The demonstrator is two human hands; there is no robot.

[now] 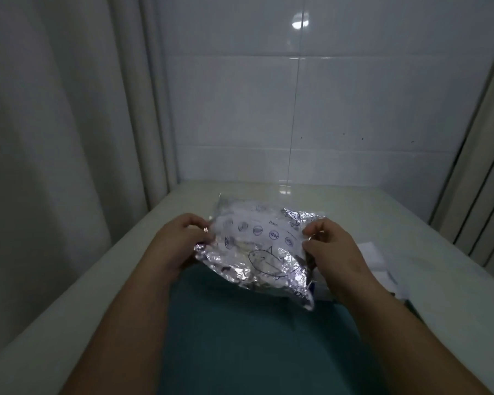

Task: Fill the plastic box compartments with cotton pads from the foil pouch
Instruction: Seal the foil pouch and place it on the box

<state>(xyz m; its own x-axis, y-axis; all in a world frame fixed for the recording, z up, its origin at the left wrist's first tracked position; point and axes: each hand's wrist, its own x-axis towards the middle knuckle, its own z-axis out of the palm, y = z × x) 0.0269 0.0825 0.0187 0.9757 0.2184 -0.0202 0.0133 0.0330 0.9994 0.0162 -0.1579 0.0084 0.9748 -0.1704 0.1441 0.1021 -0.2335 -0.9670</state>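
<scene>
A crinkled silver foil pouch (264,252) with blue printed icons and a fish drawing is held above the near edge of a white table (340,201). My left hand (180,240) pinches the pouch's left edge. My right hand (330,246) pinches its right edge near the top. The pouch's contents are hidden. To the right, partly behind my right hand, lies a pale, translucent plastic box (380,266); its compartments cannot be made out.
White tiled wall (297,109) stands behind the table. A pale curtain (54,138) hangs on the left and vertical frames (479,195) rise on the right. My teal clothing (240,337) fills the foreground between my forearms.
</scene>
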